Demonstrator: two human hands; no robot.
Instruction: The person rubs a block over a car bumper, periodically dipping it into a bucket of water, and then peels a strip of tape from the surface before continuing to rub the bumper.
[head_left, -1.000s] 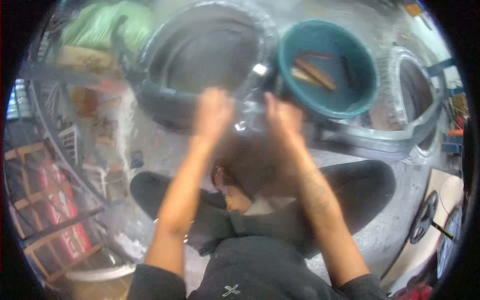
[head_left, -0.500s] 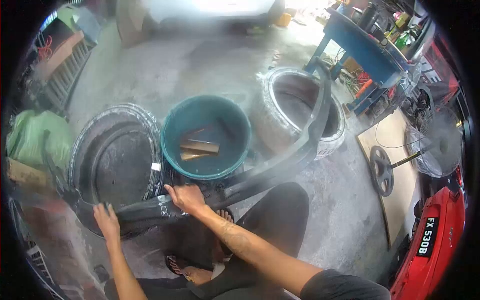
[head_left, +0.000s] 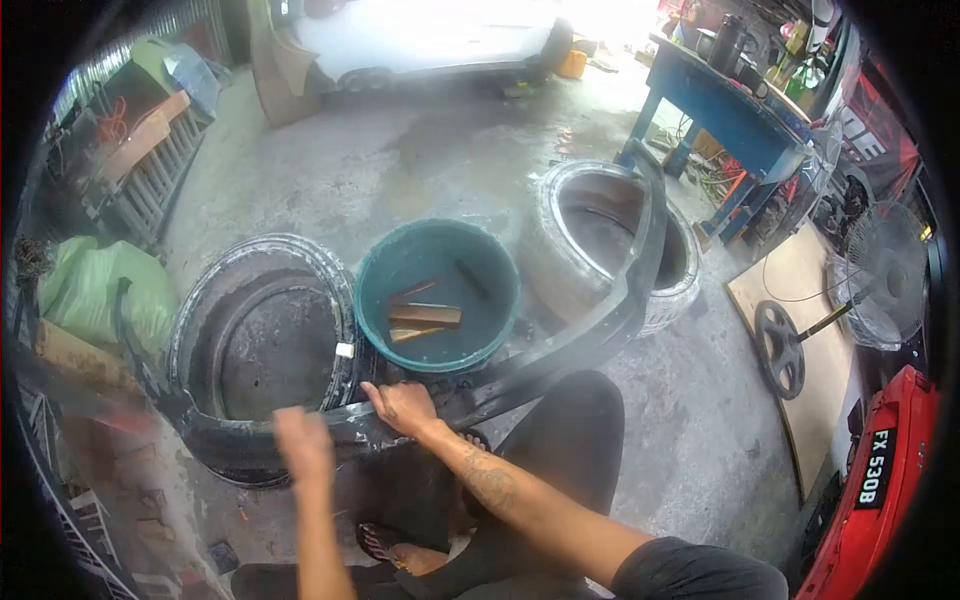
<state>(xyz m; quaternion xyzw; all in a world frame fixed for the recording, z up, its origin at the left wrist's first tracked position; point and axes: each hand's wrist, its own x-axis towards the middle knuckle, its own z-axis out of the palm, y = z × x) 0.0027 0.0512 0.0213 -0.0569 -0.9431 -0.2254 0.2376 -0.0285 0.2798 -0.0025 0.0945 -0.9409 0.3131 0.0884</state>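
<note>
A long black curved car part [head_left: 540, 368], like a bumper piece, lies across two tyres in front of my knees. My right hand [head_left: 403, 408] grips its upper edge near the middle, fingers wrapped over it. My left hand [head_left: 303, 440], smeared by motion, is at the part's left section; its fingers cannot be made out. Under the left section lies a dark tyre [head_left: 190, 330] with a small white block on its rim. The right section crosses a greyish tyre [head_left: 560, 235]. Between the tyres stands a green tub [head_left: 368, 300] of water holding several small blocks.
Behind at the right is a blue table [head_left: 720, 120]. A fan [head_left: 885, 265] and a red car panel [head_left: 890, 470] with a plate are at the right. A green bag [head_left: 105, 290] and a ladder [head_left: 150, 185] are at the left, a white car [head_left: 430, 35] at the back.
My left hand has moved right along the black part. My right hand keeps its grip. The view has shifted, so the tubs and tyres appear slightly lower and further right.
</note>
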